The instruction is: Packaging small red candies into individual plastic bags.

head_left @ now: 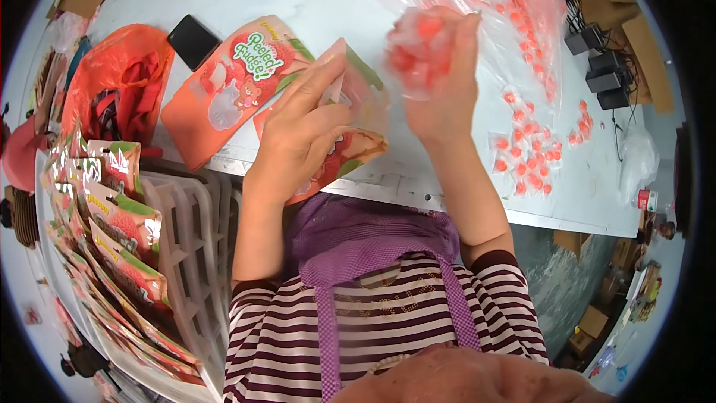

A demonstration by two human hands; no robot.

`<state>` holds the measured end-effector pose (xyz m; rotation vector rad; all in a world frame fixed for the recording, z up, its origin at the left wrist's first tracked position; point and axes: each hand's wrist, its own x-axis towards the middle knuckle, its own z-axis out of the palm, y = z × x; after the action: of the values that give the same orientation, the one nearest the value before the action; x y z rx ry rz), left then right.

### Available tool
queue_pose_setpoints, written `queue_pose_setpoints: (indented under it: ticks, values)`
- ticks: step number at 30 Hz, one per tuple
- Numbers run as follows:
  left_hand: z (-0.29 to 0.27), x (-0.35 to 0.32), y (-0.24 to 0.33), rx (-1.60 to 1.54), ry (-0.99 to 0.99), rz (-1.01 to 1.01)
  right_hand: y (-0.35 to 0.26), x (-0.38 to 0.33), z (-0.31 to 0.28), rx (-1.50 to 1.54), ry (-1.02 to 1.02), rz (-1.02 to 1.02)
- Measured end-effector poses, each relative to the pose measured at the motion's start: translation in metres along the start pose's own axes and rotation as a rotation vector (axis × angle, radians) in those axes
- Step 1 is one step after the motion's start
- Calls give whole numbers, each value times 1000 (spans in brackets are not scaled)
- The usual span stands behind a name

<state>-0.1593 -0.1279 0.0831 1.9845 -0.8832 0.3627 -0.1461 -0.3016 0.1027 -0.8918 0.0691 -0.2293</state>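
My left hand [302,130] grips a red and green candy pouch [328,172] at the table's front edge, its fingers on the pouch's upper part. The pouch's mouth looks spread apart toward the right. Just right of it, my right hand [451,82] is raised and closed round a cluster of small wrapped red candies [421,52], blurred by motion. To the left lies a stack of flat pouches [239,89] of the same kind. Loose wrapped candies [531,149] are scattered on the table right of my right hand.
A large clear bag of wrapped candies [514,0] spreads across the far right. A black phone [193,42] and an orange plastic bag [119,67] lie at left. Below them a white crate [183,254] holds upright pouches [123,231]. Black adapters with cables [608,75] stand at the right edge.
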Motion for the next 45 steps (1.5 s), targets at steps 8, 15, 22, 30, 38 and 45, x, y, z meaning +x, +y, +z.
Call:
queue_pose_setpoints:
  ticks: [8, 15, 22, 30, 38, 45]
  values:
    - [16, 3, -9, -41, 117, -18, 17, -15, -6, -393, -291, -103]
    - [11, 1, -8, -98, 179, -86, 18, -18, -12, -550, -381, -134]
    - [8, 1, -7, -86, 110, 30, 18, -7, -15, -859, -459, -685]
    - [-2, -1, -7, -179, 140, 82, 8, -14, 3, -768, -510, -652]
    - [-10, -4, -3, -300, 220, 141, -3, -23, 10, -846, -713, -602]
    - [-4, -10, 2, -432, 303, 173, -9, -28, 45, -626, -584, -560]
